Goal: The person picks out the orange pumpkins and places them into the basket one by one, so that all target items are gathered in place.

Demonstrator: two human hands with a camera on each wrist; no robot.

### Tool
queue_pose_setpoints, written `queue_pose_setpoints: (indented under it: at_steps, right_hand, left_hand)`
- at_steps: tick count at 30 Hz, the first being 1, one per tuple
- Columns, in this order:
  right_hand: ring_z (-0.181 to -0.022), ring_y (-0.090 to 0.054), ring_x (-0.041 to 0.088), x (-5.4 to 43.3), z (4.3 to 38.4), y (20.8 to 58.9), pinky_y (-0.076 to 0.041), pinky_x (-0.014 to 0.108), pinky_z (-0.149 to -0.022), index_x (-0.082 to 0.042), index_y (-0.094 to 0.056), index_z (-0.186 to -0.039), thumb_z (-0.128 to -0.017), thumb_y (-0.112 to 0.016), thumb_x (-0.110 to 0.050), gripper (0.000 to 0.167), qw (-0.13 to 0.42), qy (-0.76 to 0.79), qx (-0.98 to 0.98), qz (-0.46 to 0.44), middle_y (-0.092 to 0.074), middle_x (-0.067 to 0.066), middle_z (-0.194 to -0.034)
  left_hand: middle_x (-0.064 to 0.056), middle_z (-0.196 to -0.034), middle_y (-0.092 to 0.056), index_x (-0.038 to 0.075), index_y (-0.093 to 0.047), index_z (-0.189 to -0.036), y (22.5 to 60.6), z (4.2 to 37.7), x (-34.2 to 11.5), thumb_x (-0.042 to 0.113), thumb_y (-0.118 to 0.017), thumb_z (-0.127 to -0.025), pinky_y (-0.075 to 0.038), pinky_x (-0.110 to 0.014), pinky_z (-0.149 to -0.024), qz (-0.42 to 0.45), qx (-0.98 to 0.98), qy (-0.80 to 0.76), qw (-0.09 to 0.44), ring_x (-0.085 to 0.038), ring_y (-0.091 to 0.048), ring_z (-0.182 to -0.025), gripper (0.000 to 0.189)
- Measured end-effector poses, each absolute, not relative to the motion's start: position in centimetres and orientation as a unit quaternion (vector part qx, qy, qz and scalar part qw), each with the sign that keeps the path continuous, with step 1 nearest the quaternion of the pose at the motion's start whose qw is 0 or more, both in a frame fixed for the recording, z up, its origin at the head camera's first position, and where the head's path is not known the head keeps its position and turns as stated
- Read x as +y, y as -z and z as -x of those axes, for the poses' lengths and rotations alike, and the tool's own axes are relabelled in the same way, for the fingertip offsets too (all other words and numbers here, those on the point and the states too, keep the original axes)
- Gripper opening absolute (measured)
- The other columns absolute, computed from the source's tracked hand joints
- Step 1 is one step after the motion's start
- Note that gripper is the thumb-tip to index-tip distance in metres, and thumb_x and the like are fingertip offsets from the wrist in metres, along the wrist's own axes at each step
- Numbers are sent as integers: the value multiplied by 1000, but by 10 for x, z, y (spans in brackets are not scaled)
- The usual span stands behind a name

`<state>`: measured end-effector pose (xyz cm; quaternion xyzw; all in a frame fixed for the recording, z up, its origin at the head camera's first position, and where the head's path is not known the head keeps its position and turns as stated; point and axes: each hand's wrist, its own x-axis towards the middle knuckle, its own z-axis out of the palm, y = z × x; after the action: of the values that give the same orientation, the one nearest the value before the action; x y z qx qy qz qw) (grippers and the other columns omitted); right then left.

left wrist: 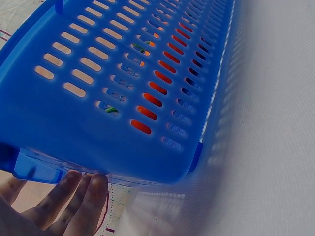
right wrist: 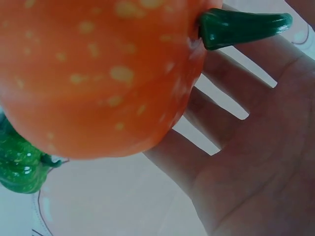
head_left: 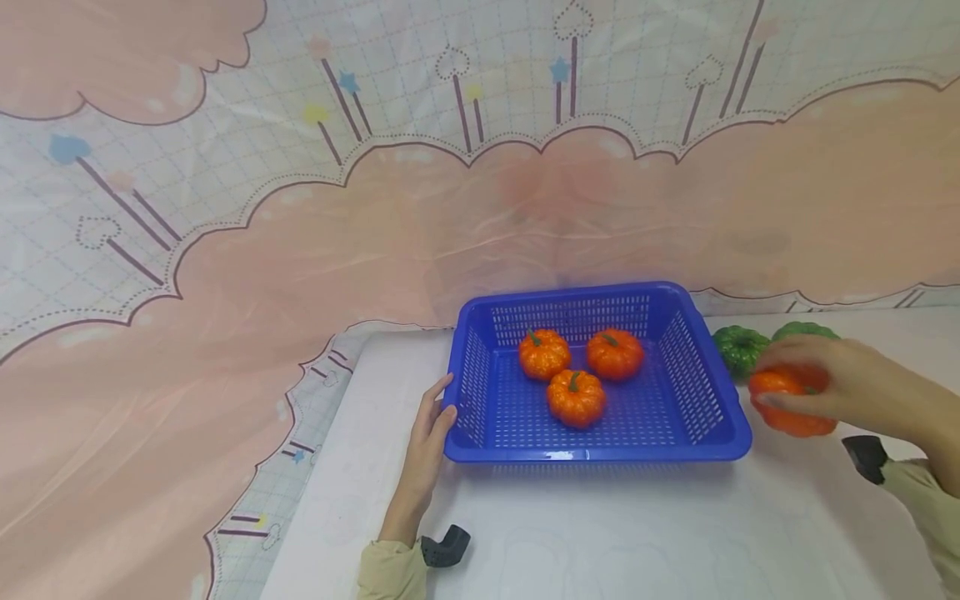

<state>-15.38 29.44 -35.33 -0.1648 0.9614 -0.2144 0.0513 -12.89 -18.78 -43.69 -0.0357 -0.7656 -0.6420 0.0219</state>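
Observation:
A blue plastic basket (head_left: 600,454) stands on the white table with three small orange toy pumpkins (head_left: 576,398) inside, each with a green stem. My left hand (head_left: 429,429) rests against the basket's left side; in the left wrist view its straight fingers (left wrist: 91,204) touch the outer wall under the rim. To the right of the basket, my right hand (head_left: 825,387) holds another orange toy pumpkin (head_left: 783,408) between thumb and fingers. Close up in the right wrist view, that pumpkin (right wrist: 98,78) shows yellow specks and a green stem, with the fingers spread along its far side.
Two green toy pumpkins (head_left: 740,348) sit at the back right beside the basket, one partly hidden behind my right hand. A patterned pink and white cloth (head_left: 525,200) hangs behind the white table (head_left: 570,533) and along its left side.

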Motion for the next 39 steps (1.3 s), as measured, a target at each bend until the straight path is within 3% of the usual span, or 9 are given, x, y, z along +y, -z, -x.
queue_pose_setpoints:
  at_steps: [24, 39]
  right_hand:
    - [-102, -64, 34, 272, 161, 331, -58, 54, -79, -17, -74, -109, -74, -87, -16, 37, 2, 199, 958, 205, -67, 11, -117]
    - [-112, -61, 36, 254, 169, 324, -53, 59, -87, -19, -73, -112, -79, -83, -17, 35, 9, 215, 947, 237, -65, 13, -124]
  left_hand:
    - [-19, -158, -31, 17, -32, -154, 436, 130, -189, 27, -41, -107, -27, -63, -114, 40, -775, 630, 24, -41, -36, -143, 50]
    - [-17, -157, -34, 22, -33, -154, 437, 129, -188, 29, -42, -106, -28, -63, -114, 35, -770, 637, 21, -39, -37, -142, 49]
